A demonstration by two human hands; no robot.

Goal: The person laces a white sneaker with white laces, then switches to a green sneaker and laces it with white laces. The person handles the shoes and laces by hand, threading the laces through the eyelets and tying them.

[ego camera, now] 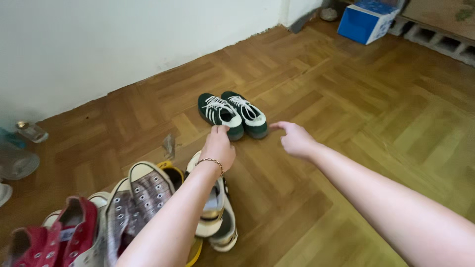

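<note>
Reaching over the wooden floor (346, 123), the left hand (217, 146) touches the green sneakers' (232, 114) heel, fingers loosely curled; the right hand (296, 138) hovers beside them, half open, empty.

— Both bare arms are stretched forward, elbows nearly straight. See the left hand (218, 147)?

— Palm down, fingers curled loosely downward, thin gold bracelet (212, 161) on the wrist.

— And the right hand (295, 139)?

— Out beside it, apart, forefinger pointing left, other fingers loosely tucked. Nothing gripped in either.
</note>
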